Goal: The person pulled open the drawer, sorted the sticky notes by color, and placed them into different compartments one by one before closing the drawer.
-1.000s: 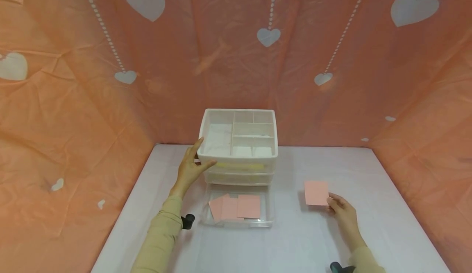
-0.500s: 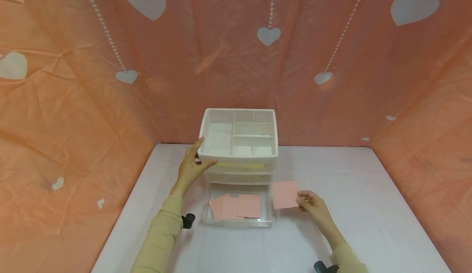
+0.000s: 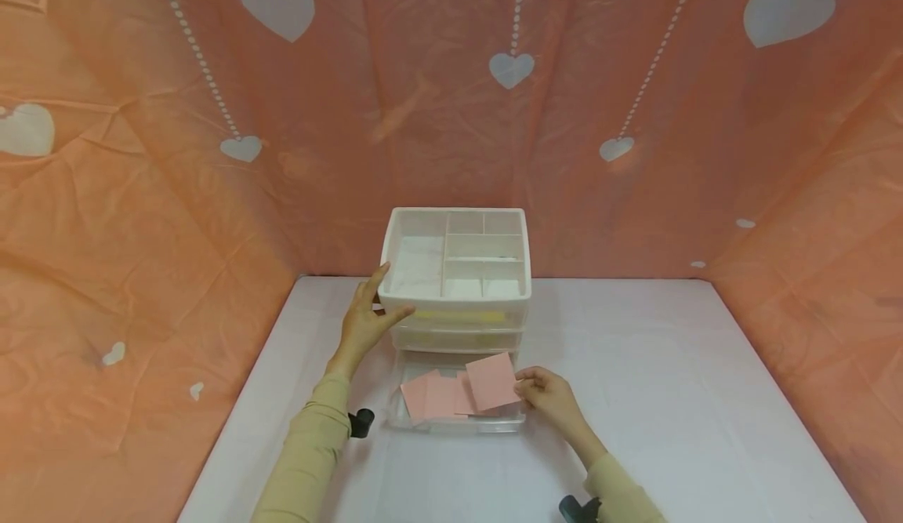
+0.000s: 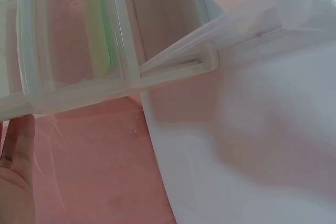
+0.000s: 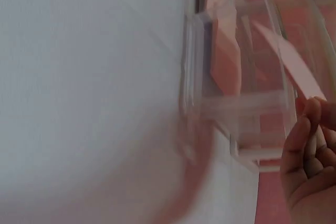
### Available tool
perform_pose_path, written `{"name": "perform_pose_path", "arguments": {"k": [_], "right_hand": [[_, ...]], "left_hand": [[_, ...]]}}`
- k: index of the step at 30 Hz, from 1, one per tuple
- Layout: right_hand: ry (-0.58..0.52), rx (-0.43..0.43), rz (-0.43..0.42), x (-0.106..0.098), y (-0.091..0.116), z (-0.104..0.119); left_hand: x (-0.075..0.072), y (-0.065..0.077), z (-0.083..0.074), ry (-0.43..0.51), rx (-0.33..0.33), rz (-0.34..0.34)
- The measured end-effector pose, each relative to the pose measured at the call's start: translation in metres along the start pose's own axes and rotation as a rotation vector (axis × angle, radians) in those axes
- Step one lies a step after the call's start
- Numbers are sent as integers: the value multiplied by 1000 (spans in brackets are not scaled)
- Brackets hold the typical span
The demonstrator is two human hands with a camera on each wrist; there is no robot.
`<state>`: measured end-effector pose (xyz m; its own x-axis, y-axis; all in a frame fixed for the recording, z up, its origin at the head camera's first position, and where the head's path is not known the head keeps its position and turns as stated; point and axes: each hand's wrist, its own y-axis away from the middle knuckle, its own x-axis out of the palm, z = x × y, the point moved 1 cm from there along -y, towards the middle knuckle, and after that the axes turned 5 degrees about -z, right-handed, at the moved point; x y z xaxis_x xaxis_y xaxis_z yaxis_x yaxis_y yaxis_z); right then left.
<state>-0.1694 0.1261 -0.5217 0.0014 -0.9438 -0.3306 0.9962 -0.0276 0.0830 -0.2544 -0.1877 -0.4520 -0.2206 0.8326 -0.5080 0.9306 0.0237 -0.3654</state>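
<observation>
A white drawer organizer with a divided top tray stands at the back middle of the table. Its bottom clear drawer is pulled out and holds several pink square paper notes. My left hand rests against the organizer's front left corner, fingers straight along the side and thumb across the front; the left wrist view shows only part of this hand. Over the drawer's right side, my right hand pinches another pink note by its edge between thumb and fingers. The right wrist view shows that note tilted.
Two upper drawers of the organizer are pushed in, with yellow and green things showing through. White table surface lies around it. An orange sheet with white hearts hangs behind and at both sides.
My right hand has moved left with the pink note, from the table's right side to above the drawer. My left hand stays on the organizer's corner.
</observation>
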Motion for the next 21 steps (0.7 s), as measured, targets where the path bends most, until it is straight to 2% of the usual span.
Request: {"name": "perform_pose_path", "arguments": {"k": [6, 12, 21], "right_hand": [[45, -11, -42, 15, -1, 3], [109, -40, -85, 20, -4, 2], [77, -23, -73, 18, -5, 1]], "left_hand": [[0, 0, 1, 7, 0, -1], [1, 0, 2, 3, -3, 0], [1, 0, 2, -3, 10, -6]]}}
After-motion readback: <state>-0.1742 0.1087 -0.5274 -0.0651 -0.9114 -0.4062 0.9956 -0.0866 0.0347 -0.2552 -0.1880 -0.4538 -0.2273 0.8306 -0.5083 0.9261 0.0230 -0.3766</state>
